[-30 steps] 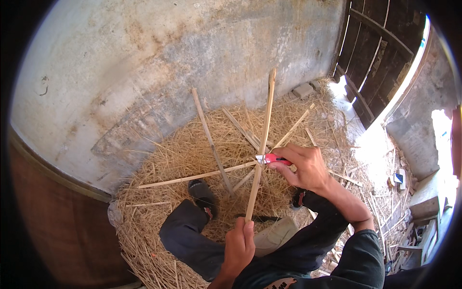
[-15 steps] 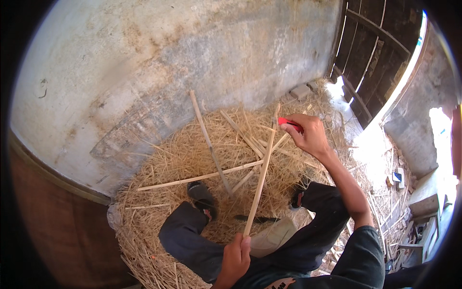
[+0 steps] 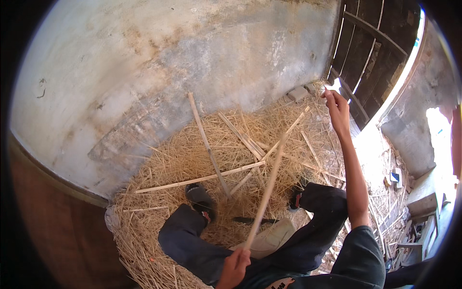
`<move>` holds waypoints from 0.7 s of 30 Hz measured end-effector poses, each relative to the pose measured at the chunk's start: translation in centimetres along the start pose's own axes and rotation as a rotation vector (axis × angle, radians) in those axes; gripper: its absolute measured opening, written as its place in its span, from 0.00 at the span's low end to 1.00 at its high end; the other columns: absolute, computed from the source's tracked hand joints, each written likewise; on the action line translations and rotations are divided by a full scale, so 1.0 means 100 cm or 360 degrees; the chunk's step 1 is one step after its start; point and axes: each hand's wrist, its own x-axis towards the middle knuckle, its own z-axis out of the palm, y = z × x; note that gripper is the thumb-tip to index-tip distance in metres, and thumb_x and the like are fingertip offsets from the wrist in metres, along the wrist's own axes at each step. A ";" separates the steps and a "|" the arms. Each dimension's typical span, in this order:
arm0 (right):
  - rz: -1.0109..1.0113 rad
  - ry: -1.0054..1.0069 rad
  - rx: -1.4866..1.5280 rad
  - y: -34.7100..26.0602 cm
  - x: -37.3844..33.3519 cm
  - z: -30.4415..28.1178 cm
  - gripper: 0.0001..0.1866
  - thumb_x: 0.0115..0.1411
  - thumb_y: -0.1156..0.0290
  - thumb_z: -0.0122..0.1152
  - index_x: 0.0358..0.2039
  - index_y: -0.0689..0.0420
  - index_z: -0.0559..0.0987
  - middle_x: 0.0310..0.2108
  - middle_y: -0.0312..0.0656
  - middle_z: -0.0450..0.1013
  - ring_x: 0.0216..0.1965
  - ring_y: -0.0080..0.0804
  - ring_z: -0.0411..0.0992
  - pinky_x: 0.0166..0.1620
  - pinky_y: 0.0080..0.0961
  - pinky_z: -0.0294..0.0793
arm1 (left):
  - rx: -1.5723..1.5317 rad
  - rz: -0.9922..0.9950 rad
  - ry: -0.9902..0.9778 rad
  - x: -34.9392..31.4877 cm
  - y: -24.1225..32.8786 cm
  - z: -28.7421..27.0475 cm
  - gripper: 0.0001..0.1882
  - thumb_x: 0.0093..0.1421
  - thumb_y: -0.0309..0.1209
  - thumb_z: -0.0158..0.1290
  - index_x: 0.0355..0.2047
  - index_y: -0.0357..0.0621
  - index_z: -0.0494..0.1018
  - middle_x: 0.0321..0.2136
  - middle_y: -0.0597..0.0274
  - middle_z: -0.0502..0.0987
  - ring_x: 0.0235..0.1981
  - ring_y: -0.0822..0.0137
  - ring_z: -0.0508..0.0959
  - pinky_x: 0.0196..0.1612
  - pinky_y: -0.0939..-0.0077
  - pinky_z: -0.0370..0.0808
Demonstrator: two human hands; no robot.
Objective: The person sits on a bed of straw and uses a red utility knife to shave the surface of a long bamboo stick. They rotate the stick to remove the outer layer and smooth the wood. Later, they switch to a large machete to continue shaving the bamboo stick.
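A long pale strip [image 3: 266, 195], looking like split bamboo, slants up and away from my lap. Its near end is in my left hand [image 3: 233, 266], fingers closed round it. The far part is blurred by motion. My right hand [image 3: 338, 111] is raised at the far right, apart from the strip, its arm stretched out. Its fingers are closed; the small red tool it held a moment ago is mostly hidden by them. Below the strip, between my legs, lie a pale beige piece [image 3: 273, 239] and a dark narrow thing [image 3: 255, 220].
Several more strips lie crossed on the straw [image 3: 159, 231], one strip [image 3: 207, 139] leaning to the wall [image 3: 192, 58]. My shoe [image 3: 200, 198] rests in the straw. Bricks [image 3: 298, 93] stand by the wall, near a dark plank door [image 3: 368, 53]. Wood scraps [image 3: 421, 241] are piled at right.
My right hand has moved off the far end of the strip, up and to the right, and the red tool no longer shows clearly. The strip's far end has tilted right and lower.
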 end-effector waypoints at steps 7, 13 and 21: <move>0.0093 -0.0709 0.0246 -0.042 -0.056 0.025 0.22 0.66 0.55 0.70 0.53 0.56 0.84 0.37 0.36 0.82 0.40 0.22 0.76 0.45 0.27 0.76 | -0.0043 -0.0086 0.0205 0.044 0.031 -0.011 0.16 0.76 0.38 0.53 0.33 0.39 0.72 0.18 0.69 0.66 0.20 0.80 0.62 0.23 0.74 0.59; 0.0033 -0.0637 0.0464 -0.071 -0.080 0.042 0.18 0.63 0.64 0.76 0.51 0.56 0.87 0.33 0.32 0.82 0.34 0.16 0.74 0.40 0.20 0.74 | -0.0019 -0.0057 0.0207 0.056 0.043 -0.008 0.15 0.75 0.37 0.54 0.34 0.39 0.73 0.18 0.73 0.65 0.20 0.82 0.60 0.22 0.77 0.57; -0.0079 -0.0315 0.0369 -0.056 -0.082 0.046 0.13 0.62 0.63 0.77 0.43 0.57 0.90 0.22 0.31 0.78 0.22 0.14 0.63 0.27 0.22 0.62 | -0.0023 0.0008 0.0176 0.056 0.043 -0.004 0.14 0.74 0.37 0.56 0.34 0.39 0.73 0.18 0.73 0.64 0.21 0.83 0.60 0.22 0.76 0.56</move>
